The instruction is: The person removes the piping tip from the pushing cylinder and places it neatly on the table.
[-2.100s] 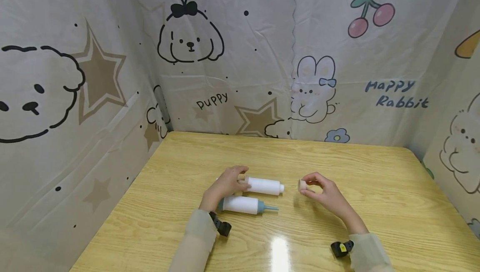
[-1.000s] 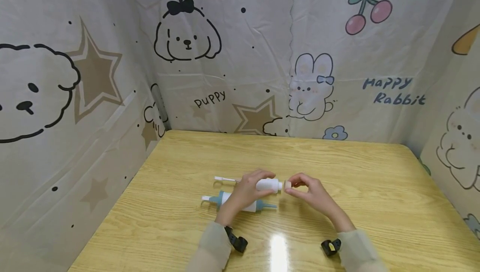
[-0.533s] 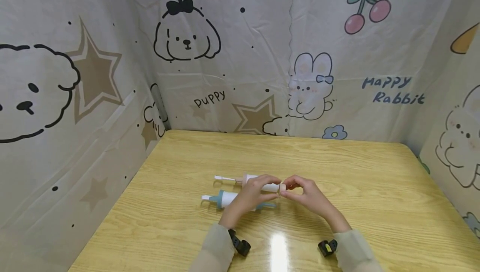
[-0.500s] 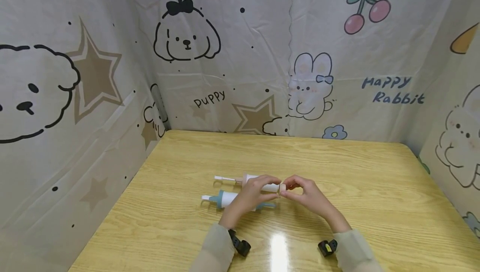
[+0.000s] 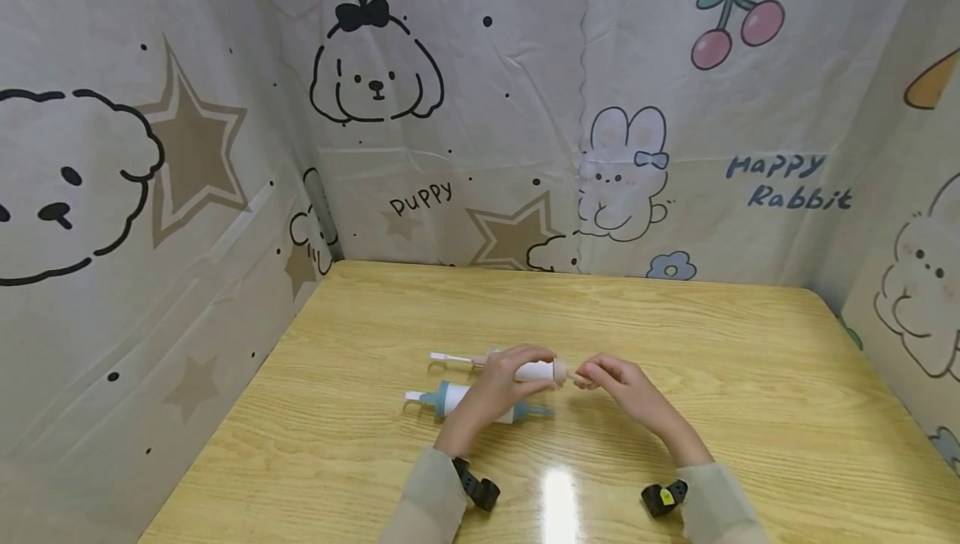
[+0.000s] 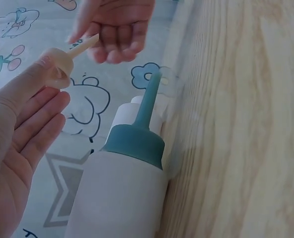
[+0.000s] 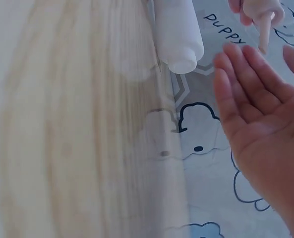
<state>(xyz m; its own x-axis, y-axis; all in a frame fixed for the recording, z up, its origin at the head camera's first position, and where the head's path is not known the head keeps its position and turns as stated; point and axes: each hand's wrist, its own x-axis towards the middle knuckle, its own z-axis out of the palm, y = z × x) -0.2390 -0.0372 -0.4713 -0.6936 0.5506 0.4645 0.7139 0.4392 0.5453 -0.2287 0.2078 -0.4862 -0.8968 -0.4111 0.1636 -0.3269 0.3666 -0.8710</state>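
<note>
My left hand (image 5: pixel 495 386) pinches a beige nozzle cap (image 6: pixel 57 67) between thumb and fingers, its narrow spout pointing toward my right hand (image 5: pixel 626 394). In the right wrist view the right fingers are extended and the thumb stands apart, close to the spout's tip; contact is unclear. A white bottle (image 7: pixel 179 34) lies behind the left hand with its bare white neck showing. Nearer me, partly under the left hand, lies a second white bottle (image 6: pixel 117 193) with a teal collar and teal spout (image 6: pixel 148 99).
At the left ends, the farther bottle has a thin rod with a white tip (image 5: pixel 450 357), and the nearer one a teal stem with a white tip (image 5: pixel 415 396). Both lie on a wooden table (image 5: pixel 675 319). Printed cloth walls (image 5: pixel 510 94) enclose the back and sides.
The right hand carried the cap leftward to the left hand, which slid right along the white bottle. Now the left hand holds the cap and the right hand has drawn slightly right, exposing the spout.
</note>
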